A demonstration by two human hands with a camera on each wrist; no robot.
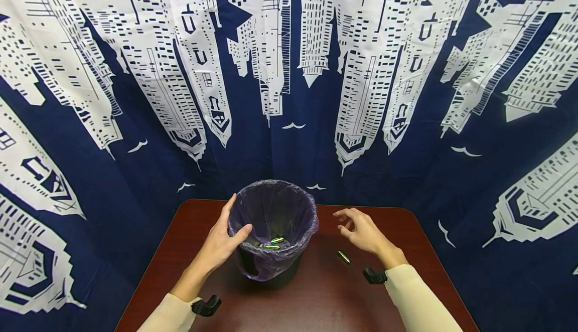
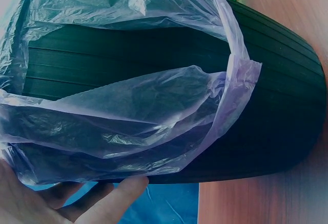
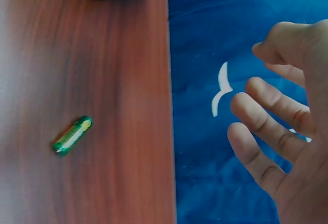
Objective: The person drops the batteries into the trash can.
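Note:
A dark trash bin lined with a thin purple plastic bag stands on the table. My left hand grips its left rim, thumb over the edge and fingers along the outside. Several small green batteries lie at the bottom of the bag. To the right of the bin, my right hand hovers over the table with loosely bent fingers and holds nothing. Below it one green battery lies on the wood; the same battery shows apart from the fingers in the right wrist view.
The reddish-brown wooden table ends just behind the bin. A dark blue curtain with white printed buildings hangs behind and on both sides. Each wrist wears a black camera band, the right one near the cream sleeve.

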